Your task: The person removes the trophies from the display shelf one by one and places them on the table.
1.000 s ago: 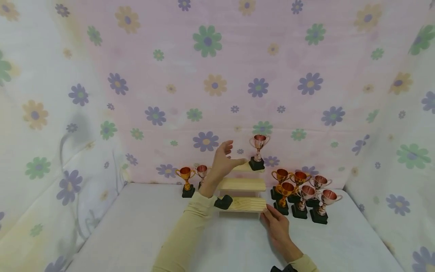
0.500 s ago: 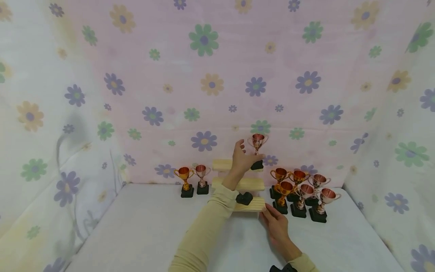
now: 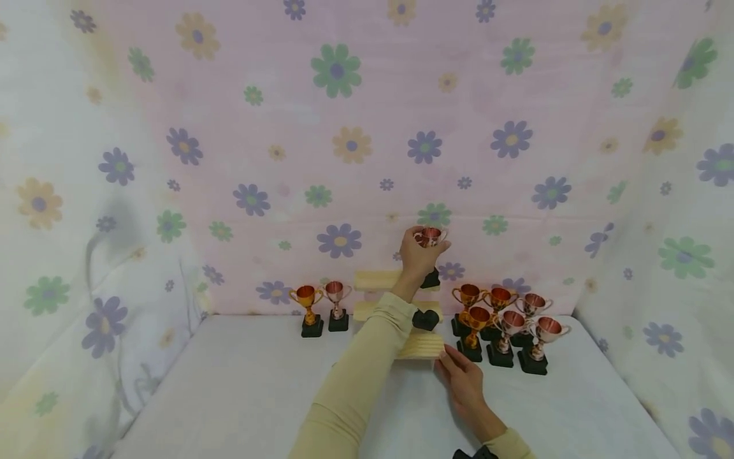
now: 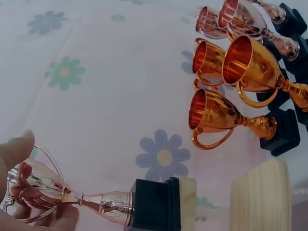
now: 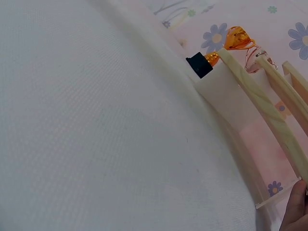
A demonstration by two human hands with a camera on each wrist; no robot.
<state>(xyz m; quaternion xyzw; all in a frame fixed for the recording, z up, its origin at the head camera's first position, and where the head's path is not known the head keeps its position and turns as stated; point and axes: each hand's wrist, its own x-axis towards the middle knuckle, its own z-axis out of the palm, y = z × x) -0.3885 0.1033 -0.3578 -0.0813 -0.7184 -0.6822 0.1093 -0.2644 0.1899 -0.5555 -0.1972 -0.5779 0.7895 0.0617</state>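
Note:
My left hand [image 3: 417, 256] grips a rose-gold trophy cup [image 4: 113, 207] by its bowl, thumb on one side and fingers on the other. The trophy's black base [image 4: 153, 204] sits at the right end of the top step of a three-step wooden display stand [image 3: 423, 346]. Down at the stand's lowest step, my right hand [image 3: 466, 386] holds the right end of the board, its thumb [image 5: 294, 204] against the edge in the right wrist view. My left forearm hides part of the lower steps.
Right of the stand, several gold [image 3: 475, 320] and rose-gold trophies [image 3: 547, 328] stand grouped on the white-covered table [image 3: 229, 389]. A gold trophy [image 3: 307, 296] and a rose-gold trophy [image 3: 336, 293] stand left of it. Flowered cloth [image 3: 367, 102] encloses the back and sides.
My left hand has moved right from beside the top step to the rose-gold trophy and closed around its bowl. The right hand keeps its place at the lowest step; the view shifts slightly.

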